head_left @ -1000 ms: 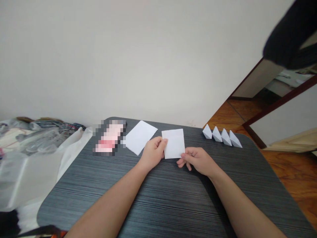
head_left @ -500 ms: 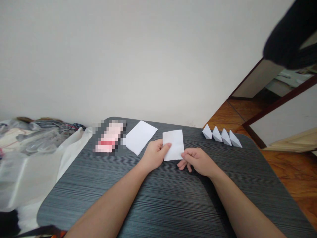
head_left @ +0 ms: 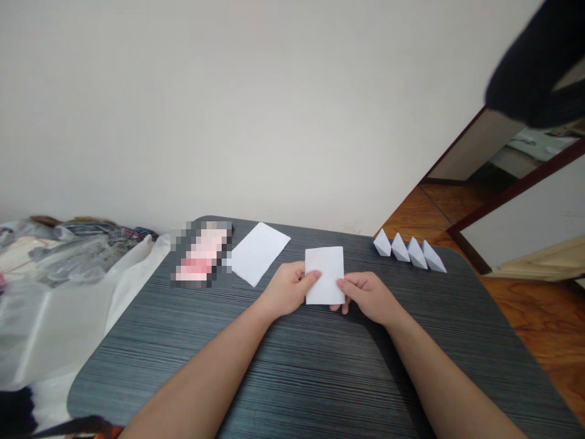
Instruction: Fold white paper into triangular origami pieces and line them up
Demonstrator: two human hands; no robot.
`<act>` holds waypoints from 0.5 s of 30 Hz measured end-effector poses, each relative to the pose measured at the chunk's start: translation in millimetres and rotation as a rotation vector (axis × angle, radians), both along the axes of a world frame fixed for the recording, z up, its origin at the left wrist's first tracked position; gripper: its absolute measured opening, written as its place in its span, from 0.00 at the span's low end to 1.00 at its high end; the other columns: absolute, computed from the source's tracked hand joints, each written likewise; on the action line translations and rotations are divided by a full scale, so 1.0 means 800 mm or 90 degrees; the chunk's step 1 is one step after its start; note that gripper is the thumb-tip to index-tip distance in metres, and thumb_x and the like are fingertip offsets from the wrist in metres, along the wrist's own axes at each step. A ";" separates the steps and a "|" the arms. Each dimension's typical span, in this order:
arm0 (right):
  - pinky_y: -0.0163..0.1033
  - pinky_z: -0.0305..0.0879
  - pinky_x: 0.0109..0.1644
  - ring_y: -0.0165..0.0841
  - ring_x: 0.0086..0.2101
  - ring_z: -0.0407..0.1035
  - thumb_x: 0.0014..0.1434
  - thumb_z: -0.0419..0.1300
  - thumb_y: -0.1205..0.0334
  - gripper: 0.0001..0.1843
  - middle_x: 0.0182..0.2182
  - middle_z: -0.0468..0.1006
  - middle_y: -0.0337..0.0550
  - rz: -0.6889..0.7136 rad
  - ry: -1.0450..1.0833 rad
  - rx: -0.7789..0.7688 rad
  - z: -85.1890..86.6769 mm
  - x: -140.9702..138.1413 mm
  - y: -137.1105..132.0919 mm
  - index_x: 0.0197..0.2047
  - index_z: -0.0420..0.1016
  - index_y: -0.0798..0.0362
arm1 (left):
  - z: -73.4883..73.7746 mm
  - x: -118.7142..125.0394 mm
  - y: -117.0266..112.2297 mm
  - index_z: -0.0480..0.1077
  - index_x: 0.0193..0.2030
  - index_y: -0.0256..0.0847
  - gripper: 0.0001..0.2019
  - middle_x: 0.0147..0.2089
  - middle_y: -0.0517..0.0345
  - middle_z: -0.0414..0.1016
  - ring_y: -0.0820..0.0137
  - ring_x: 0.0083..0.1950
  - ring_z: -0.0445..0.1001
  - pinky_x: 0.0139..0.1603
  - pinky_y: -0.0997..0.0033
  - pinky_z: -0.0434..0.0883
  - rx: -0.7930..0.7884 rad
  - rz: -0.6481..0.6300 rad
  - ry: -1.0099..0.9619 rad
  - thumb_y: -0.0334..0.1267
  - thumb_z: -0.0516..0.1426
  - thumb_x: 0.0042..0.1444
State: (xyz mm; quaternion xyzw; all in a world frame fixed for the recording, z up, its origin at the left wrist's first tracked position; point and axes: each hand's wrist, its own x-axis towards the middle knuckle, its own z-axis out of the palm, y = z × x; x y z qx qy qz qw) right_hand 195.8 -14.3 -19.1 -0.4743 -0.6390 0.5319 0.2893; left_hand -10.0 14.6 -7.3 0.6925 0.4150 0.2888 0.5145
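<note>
Is a dark, finely streaked table with rounded corners, and carries a pixelated pink thing at the far left, white paper lying askew just beside it, and, near the far right corner, four white folded shapes set close together in a row.

Note matt, smooth paper in held sheet and folded shapes; streaked wood-look finish on desk; shiny, crinkled plastic in wrapping.
</note>
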 end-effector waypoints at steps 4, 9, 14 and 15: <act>0.34 0.63 0.28 0.30 0.20 0.69 0.62 0.51 0.52 0.22 0.19 0.76 0.41 -0.050 -0.020 0.036 -0.002 0.001 0.001 0.23 0.72 0.56 | 0.002 0.000 -0.001 0.63 0.25 0.36 0.16 0.18 0.63 0.63 0.76 0.22 0.61 0.23 0.78 0.57 -0.026 -0.011 -0.014 0.44 0.49 0.58; 0.35 0.63 0.31 0.31 0.22 0.69 0.63 0.50 0.54 0.23 0.18 0.75 0.41 -0.057 -0.032 0.081 0.000 0.002 0.001 0.21 0.71 0.56 | 0.005 0.000 -0.001 0.64 0.25 0.36 0.16 0.16 0.64 0.61 0.76 0.21 0.61 0.23 0.78 0.56 -0.047 -0.026 -0.016 0.44 0.50 0.58; 0.35 0.62 0.28 0.31 0.21 0.69 0.62 0.51 0.54 0.20 0.18 0.74 0.39 -0.086 0.009 0.053 -0.001 0.000 0.001 0.23 0.71 0.55 | 0.007 -0.001 -0.002 0.66 0.26 0.35 0.16 0.17 0.63 0.63 0.76 0.22 0.62 0.23 0.78 0.57 -0.040 -0.034 -0.012 0.44 0.50 0.58; 0.35 0.62 0.28 0.31 0.21 0.68 0.62 0.51 0.55 0.19 0.19 0.74 0.39 -0.101 0.012 0.055 -0.001 0.000 0.001 0.24 0.71 0.55 | 0.008 -0.001 -0.003 0.66 0.26 0.35 0.16 0.18 0.63 0.63 0.76 0.22 0.62 0.23 0.78 0.57 -0.037 -0.039 -0.010 0.44 0.50 0.58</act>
